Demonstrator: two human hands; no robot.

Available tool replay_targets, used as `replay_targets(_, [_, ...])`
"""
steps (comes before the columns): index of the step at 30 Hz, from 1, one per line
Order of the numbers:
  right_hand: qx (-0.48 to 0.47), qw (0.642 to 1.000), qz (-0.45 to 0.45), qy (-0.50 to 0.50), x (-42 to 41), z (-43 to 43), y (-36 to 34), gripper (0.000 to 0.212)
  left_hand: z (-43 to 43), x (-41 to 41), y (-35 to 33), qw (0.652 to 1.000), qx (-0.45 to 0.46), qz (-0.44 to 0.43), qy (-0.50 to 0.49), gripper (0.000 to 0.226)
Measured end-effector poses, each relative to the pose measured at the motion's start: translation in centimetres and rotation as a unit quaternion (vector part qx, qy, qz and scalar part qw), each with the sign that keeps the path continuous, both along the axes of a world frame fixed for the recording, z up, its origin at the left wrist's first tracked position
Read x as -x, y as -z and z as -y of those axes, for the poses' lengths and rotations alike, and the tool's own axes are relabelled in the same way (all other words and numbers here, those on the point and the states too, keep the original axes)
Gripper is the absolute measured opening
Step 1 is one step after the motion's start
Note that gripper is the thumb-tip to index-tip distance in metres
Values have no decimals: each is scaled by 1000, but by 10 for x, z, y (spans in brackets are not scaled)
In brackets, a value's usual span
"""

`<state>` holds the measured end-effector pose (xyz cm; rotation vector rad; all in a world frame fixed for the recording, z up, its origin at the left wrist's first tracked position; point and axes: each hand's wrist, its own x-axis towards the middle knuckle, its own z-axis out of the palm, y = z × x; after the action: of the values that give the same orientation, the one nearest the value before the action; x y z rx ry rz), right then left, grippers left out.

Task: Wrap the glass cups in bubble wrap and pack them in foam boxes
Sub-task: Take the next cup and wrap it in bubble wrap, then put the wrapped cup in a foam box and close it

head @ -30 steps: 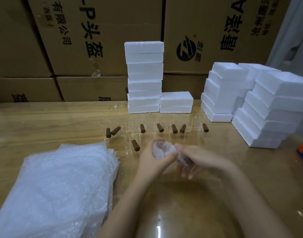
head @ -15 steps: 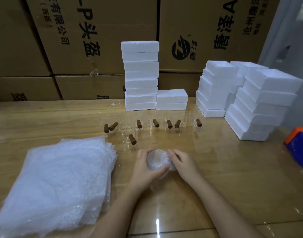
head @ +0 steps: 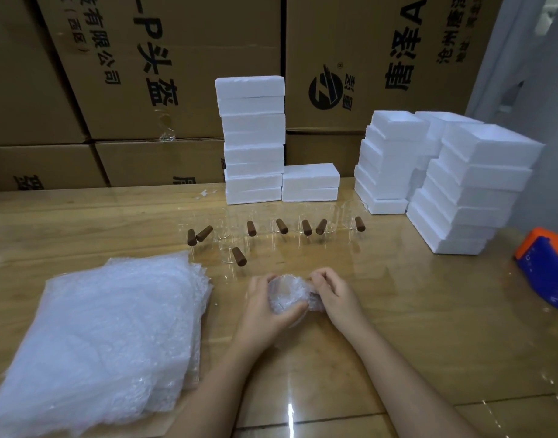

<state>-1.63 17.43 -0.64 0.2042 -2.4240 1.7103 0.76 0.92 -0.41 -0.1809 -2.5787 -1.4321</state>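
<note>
Cup [head: 287, 295] bundled in crinkled clear bubble wrap.

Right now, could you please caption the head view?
Left hand and right hand hold a bubble-wrapped glass cup before unwrapped cups and foam boxes.

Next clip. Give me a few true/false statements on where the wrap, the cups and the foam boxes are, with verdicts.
1. The left hand and the right hand both hold one bubble-wrapped cup. True.
2. The pile of bubble wrap sheets lies on the person's right. False: it lies on their left.
3. Bare glass cups with brown handles stand on the table beyond the hands. True.
4. A foam box sits right beside the hands. False: the foam boxes are stacked at the back and the right of the table.
</note>
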Motion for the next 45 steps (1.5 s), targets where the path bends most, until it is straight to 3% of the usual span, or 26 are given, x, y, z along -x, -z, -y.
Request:
replay_targets(5, [-32, 999, 1, 15, 3, -2, 3, 9, 3, -5, -2, 998, -27, -43, 30, 97])
replay_targets(10, [17, 999, -21, 42, 3, -1, 3, 8, 6, -14, -7, 992, -60, -115, 14, 59])
replay_targets(14, [34, 998, -24, 53, 7, -3, -3, 7, 9, -18, -11, 973, 38, -227, -13, 36])
replay_targets(18, [-26, 991, -59, 118, 25, -38, -41, 7, 10, -20, -11, 952, 147, -269, 5, 33])
replay_targets(20, [-73, 971, -122, 194, 34, -74, -80, 13, 11, -18, -11, 939, 175, -297, 2, 32])
replay_targets(23, [-179, 912, -221, 296, 43, -133, -142, 27, 10, -17, -12, 922, 202, -329, -7, 32])
replay_targets(26, [-296, 863, -220, 346, 55, -180, -190, 43, 9, -18, -16, 904, 248, -348, -13, 30])
replay_targets(29, [-392, 854, -93, 329, 73, -208, -216, 57, 13, -20, -27, 889, 304, -342, 13, 30])
replay_targets(33, [-384, 869, -26, 311, 88, -220, -220, 61, 24, -28, -35, 906, 338, -244, 71, 28])
replay_targets(37, [-348, 880, -54, 319, 90, -218, -216, 55, 25, -24, -31, 925, 333, -166, 72, 24])
replay_targets(40, [-358, 862, -97, 345, 84, -213, -220, 48, 22, -21, -32, 933, 310, -164, 75, 22])
replay_targets(45, [-337, 852, -251, 314, 62, -189, -213, 33, 26, -25, -43, 974, 168, -147, 48, 8])
